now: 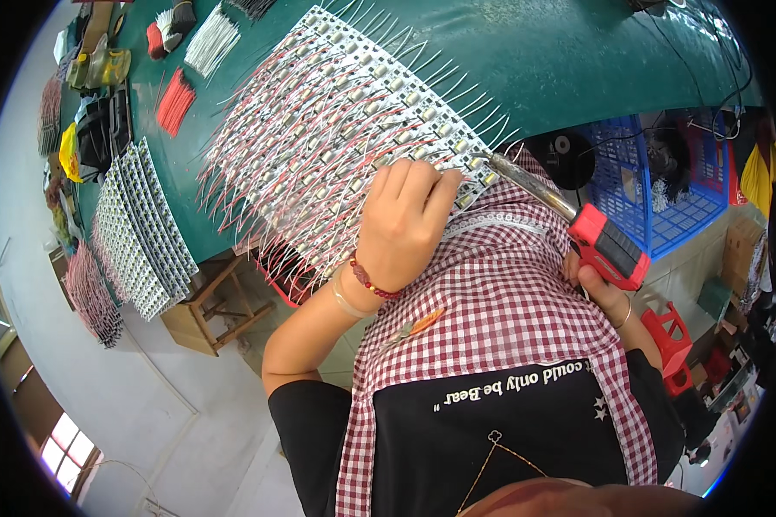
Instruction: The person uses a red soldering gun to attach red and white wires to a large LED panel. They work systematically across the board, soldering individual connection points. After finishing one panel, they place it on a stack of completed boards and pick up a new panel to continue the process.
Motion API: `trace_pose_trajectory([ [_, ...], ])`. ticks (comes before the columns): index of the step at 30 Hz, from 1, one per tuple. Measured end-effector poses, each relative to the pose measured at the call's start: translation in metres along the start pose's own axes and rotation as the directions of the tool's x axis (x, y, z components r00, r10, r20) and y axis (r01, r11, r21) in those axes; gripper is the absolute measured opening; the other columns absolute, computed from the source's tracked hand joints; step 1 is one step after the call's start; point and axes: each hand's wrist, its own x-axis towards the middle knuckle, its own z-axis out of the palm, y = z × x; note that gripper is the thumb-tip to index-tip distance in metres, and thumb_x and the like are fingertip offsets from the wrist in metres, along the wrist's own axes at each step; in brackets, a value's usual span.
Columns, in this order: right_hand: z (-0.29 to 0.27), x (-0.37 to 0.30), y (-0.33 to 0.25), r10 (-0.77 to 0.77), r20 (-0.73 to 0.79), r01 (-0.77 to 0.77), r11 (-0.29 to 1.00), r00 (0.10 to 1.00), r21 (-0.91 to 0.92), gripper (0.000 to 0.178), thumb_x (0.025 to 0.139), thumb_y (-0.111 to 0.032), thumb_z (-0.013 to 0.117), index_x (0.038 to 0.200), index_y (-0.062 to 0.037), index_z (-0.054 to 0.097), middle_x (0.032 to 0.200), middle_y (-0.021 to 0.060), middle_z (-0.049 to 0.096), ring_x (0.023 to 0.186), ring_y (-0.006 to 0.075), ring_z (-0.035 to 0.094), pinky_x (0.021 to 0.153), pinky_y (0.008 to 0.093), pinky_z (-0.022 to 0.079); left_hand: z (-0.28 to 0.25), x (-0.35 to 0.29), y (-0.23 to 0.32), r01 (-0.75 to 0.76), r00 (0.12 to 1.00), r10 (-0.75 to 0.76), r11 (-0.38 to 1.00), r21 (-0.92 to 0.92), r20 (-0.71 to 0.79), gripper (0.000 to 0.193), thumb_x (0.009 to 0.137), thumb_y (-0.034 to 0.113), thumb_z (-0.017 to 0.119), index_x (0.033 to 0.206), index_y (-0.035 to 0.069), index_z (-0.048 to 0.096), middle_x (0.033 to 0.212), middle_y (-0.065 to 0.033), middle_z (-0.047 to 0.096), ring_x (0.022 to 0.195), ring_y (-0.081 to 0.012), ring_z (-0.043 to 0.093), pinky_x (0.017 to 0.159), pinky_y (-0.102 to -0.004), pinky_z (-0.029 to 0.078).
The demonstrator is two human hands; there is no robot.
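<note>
PCB panel [345, 129] overhangs table edge [629, 109]; L hand [405, 222] curled atop, can't tell grip; R hand [603, 293] grips soldering iron [597, 237]

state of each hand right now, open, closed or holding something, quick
Left hand: fingers curled at the wired circuit panel; whether they pinch anything cannot be told.
Right hand: closed, holding the red-and-black soldering iron.
</note>
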Motion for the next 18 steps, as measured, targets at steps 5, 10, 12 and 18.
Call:
trace_pose_trajectory([
  [5, -0.001, -0.003, -0.012, 0.055, -0.047, -0.056, 0.998, 0.997, -0.014, 0.019, 0.077, -0.022, 0.067, 0.076, -0.0039, 0.061, 0.068, 0.0049, 0.058, 0.061, 0.0194, 0.056, 0.057, 0.031, 0.044, 0.012, -0.003, 0.001, 0.008, 1.0, -0.008, 0.999, -0.045, -0.001, 0.027, 0.069, -0.005, 0.061, 0.095, 0.002, 0.064, 0.075, -0.007, 0.047, 0.068, -0.0231, 0.049, 0.061, -0.0344, 0.04],
  [10, -0.003, -0.007, 0.001, 0.059, -0.039, -0.062, 0.992, 0.998, -0.106, 0.018, 0.073, -0.02, 0.067, 0.079, -0.0038, 0.062, 0.074, 0.0079, 0.059, 0.065, 0.0251, 0.057, 0.058, 0.0347, 0.044, 0.012, -0.002, 0.003, 0.011, 1.0, -0.011, 1.0, -0.02, 0.02, 0.025, 0.07, -0.005, 0.06, 0.094, 0.001, 0.064, 0.074, -0.0076, 0.045, 0.067, -0.0233, 0.048, 0.062, -0.0345, 0.04],
  [12, -0.001, -0.004, 0.001, 0.03, -0.035, -0.034, 0.994, 0.999, -0.105, 0.018, 0.073, -0.02, 0.068, 0.079, -0.0038, 0.062, 0.074, 0.008, 0.059, 0.064, 0.0247, 0.057, 0.058, 0.0344, 0.044, 0.013, -0.001, 0.004, 0.006, 1.0, -0.005, 1.0, -0.007, 0.028, 0.024, 0.071, -0.005, 0.06, 0.094, 0.001, 0.064, 0.074, -0.0077, 0.045, 0.067, -0.0233, 0.048, 0.062, -0.0343, 0.04],
  [18, 0.01, 0.006, -0.022, -0.076, -0.08, 0.059, 0.98, 0.994, -0.192, 0.018, 0.071, -0.019, 0.068, 0.08, -0.0037, 0.063, 0.075, 0.008, 0.06, 0.063, 0.0241, 0.057, 0.056, 0.0338, 0.044, 0.012, 0.002, 0.006, -0.008, 0.999, 0.007, 1.0, 0.024, 0.041, 0.02, 0.072, -0.002, 0.061, 0.092, 0.0, 0.064, 0.073, -0.0078, 0.044, 0.068, -0.0233, 0.049, 0.062, -0.0342, 0.041],
])
